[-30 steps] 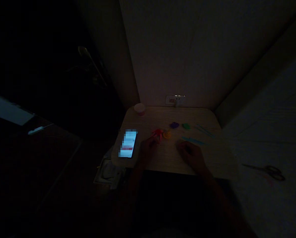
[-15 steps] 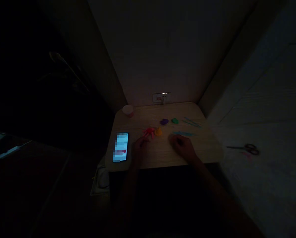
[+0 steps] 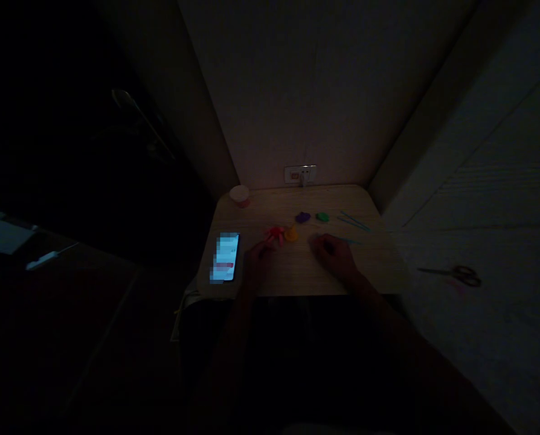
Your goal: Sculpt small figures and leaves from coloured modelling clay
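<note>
The scene is very dark. My left hand (image 3: 256,260) rests on the small table, fingers loosely bent and apart, with its fingertips close to a red many-legged figure (image 3: 276,232); whether they touch it I cannot tell. Right beside that figure is a yellow-orange piece (image 3: 291,234) with a pointed top. My right hand (image 3: 336,254) lies loosely curled on the tabletop, thumb side up; anything inside it is hidden. Thin blue sticks (image 3: 349,240) show just behind its knuckles. Farther back lie a purple lump (image 3: 302,217) and a green lump (image 3: 322,217).
A lit phone (image 3: 225,258) lies at the left of the table (image 3: 297,278). At the back left corner stands a pinkish-white cup (image 3: 240,196). More blue sticks (image 3: 354,221) lie back right. Scissors (image 3: 453,273) rest on the pale surface to the right. A wall socket (image 3: 300,174) holds a plug.
The camera view has swung, shifting the whole table leftward and slightly up in the picture. Both hands stay in about the same places on the table, and the coloured pieces lie as before.
</note>
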Motion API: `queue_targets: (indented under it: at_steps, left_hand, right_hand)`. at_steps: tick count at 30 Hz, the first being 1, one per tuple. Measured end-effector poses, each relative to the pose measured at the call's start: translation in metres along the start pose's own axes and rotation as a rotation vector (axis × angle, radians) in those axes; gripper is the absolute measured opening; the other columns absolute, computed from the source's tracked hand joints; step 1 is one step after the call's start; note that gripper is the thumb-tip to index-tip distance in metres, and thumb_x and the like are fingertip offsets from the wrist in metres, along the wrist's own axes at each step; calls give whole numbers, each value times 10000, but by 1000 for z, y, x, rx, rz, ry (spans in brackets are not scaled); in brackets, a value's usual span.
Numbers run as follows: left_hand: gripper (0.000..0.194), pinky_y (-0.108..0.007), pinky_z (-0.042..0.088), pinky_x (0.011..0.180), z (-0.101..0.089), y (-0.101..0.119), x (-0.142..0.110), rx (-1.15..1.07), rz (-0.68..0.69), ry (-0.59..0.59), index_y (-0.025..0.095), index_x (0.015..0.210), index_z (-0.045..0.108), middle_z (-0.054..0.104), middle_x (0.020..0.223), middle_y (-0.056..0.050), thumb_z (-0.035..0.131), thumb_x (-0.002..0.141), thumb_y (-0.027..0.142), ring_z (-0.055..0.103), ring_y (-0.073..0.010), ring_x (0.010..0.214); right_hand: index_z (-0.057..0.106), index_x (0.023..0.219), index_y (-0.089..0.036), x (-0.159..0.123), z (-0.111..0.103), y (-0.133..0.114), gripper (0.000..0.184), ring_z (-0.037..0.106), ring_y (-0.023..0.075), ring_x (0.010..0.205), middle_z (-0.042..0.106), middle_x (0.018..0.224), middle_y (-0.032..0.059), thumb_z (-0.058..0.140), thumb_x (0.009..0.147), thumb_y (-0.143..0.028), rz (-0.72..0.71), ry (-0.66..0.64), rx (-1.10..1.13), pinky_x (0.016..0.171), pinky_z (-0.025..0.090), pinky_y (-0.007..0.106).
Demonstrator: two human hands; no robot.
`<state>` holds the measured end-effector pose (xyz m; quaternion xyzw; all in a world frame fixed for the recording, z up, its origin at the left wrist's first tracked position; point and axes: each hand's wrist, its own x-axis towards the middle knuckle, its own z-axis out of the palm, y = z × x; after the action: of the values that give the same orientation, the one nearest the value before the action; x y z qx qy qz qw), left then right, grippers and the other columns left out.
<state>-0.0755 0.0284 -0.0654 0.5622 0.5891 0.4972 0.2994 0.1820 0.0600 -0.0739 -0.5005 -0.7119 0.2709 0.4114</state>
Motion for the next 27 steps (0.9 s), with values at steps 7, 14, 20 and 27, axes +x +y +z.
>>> queue_targets:
  at_steps: [7, 14, 20, 27]
  left_hand:
    - [135, -356, 571, 853, -3, 1, -1, 8, 8, 12, 211, 775, 720, 776, 843, -28, 600, 814, 162, 723, -227, 853]
    - [143, -309, 544, 792, -3, 4, -1, 13, -4, 24, 199, 767, 726, 760, 811, -20, 596, 812, 160, 692, -202, 801]
    - [159, -298, 535, 785, -7, 4, -3, 16, -21, 57, 201, 793, 734, 762, 835, -21, 585, 816, 150, 686, -201, 819]
    - [158, -291, 525, 778, -8, 2, -2, 29, -16, 37, 195, 800, 737, 756, 832, -20, 582, 831, 189, 680, -198, 814]
  right_hand:
    - [622, 1374, -117, 67, 19, -11, 451, 548, 354, 1195, 652, 1316, 213, 581, 973, -318, -312, 83, -435, 1054, 434, 483]
    - [700, 1111, -132, 95, 38, -2, 233, 528, 359, 1160, 678, 1226, 211, 598, 992, -305, -225, 64, -612, 992, 421, 475]
    - [626, 1028, -163, 93, 37, 4, 191, 554, 290, 895, 639, 977, 150, 541, 999, -332, -241, 255, -328, 818, 467, 415]
    - [637, 1018, -201, 75, 15, 4, 172, 615, 265, 940, 664, 978, 114, 472, 996, -247, -277, 392, -130, 869, 496, 410]
